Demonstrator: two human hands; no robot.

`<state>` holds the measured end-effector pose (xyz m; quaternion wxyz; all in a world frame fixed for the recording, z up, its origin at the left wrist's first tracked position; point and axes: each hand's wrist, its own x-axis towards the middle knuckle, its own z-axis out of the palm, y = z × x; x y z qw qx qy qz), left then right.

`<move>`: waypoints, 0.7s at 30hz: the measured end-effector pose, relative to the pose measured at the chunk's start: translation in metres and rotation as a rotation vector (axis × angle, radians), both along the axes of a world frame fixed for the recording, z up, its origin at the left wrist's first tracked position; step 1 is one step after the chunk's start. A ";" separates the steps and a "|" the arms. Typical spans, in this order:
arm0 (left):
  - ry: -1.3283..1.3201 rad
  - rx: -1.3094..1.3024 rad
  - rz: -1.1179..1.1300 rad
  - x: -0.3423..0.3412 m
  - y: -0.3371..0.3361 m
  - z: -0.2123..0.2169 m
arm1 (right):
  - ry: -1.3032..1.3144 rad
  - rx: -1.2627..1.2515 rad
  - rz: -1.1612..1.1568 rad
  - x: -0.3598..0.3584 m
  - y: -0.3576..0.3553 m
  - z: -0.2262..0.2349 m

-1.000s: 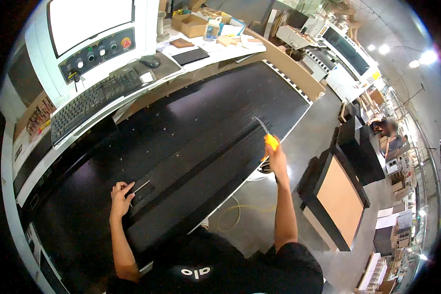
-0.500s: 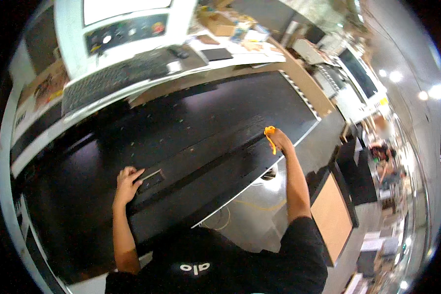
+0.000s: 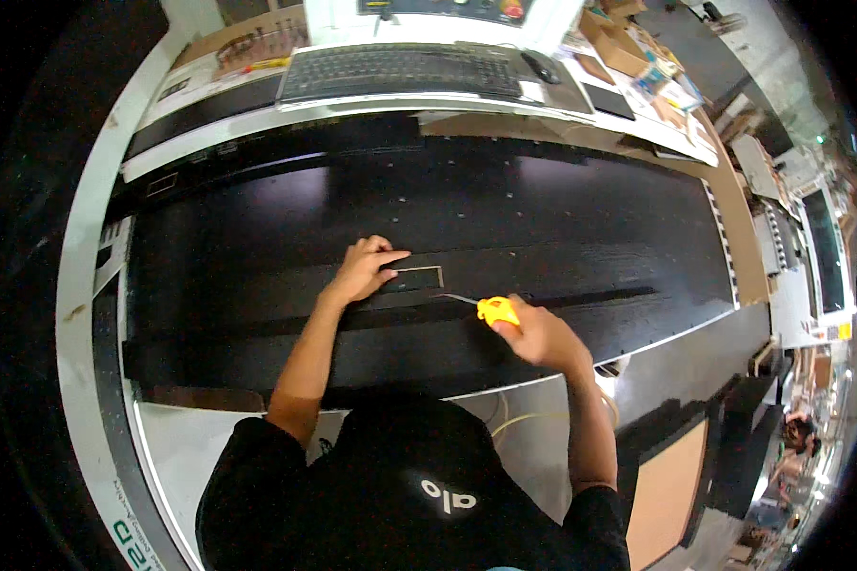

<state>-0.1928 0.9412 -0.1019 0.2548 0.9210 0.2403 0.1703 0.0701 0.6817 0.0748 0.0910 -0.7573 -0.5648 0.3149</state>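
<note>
A long black panel (image 3: 581, 219) lies before me, with a rectangular recess (image 3: 419, 278) near its middle, outlined by a pale edge on the top and right. My left hand (image 3: 360, 270) rests on the panel at the recess's left end. Its forefinger and thumb are stretched out and apart, and nothing shows between them. In my right hand (image 3: 545, 335) is a yellow air blow gun (image 3: 496, 310), closed in the fingers. Its thin metal nozzle points left, its tip just below the recess's right corner. Small bits lie scattered over the panel's far half.
Beyond the panel, a white ledge holds a black keyboard (image 3: 400, 71), a mouse (image 3: 540, 67) and a cardboard box (image 3: 619, 43). A white machine frame (image 3: 81, 314) rises at the left. Dark-edged boards (image 3: 671, 485) stand at the lower right; a yellow hose (image 3: 533, 415) lies on the floor.
My right hand has brought the blow gun leftward, from the panel's right part to beside the recess. My left hand stays by the recess. The whole view has turned.
</note>
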 end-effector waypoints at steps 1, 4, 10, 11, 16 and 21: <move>-0.028 0.030 0.007 -0.003 0.000 -0.003 | -0.049 -0.045 0.004 -0.024 0.017 0.015; -0.160 0.110 0.011 -0.014 0.002 -0.012 | -0.103 -0.093 0.058 -0.069 0.062 0.072; -0.089 0.173 0.085 0.004 -0.019 -0.006 | -0.061 0.104 0.486 -0.186 0.085 0.109; -0.074 0.218 0.120 0.007 -0.018 -0.012 | -0.024 0.134 0.528 -0.208 0.092 0.110; 0.015 0.415 0.176 0.023 -0.021 -0.019 | -0.033 0.183 0.545 -0.231 0.098 0.089; 0.088 0.555 0.268 0.033 -0.019 0.003 | -0.269 -0.007 0.112 -0.121 0.066 0.098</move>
